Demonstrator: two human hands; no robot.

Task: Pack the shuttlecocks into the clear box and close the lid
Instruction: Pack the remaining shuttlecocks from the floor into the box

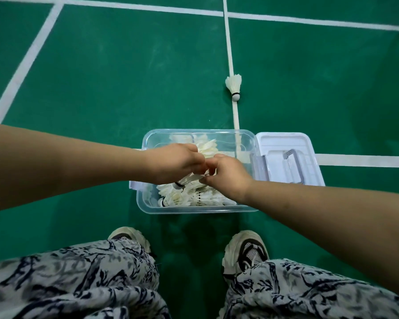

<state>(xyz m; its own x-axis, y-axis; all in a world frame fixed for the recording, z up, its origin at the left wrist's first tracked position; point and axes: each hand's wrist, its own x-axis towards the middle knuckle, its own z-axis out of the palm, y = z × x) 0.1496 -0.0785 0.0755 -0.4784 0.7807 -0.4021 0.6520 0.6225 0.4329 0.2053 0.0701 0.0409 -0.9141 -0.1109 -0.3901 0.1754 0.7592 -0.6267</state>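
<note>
Open floor (101, 88) left of the clear box (194, 211); lid (283, 143) touching its right side; lone shuttlecock (233, 85) beyond

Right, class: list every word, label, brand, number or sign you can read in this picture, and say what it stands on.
None can be read.
Box, lid: no label shows.
Loose shuttlecock: a dark band at the cork, no lettering legible.
Shoes: no brand legible.
Floor: white lines only, no writing.

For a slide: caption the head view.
Left hand and right hand grip shuttlecocks in the clear box; lid beside it, one shuttlecock outside.
</note>
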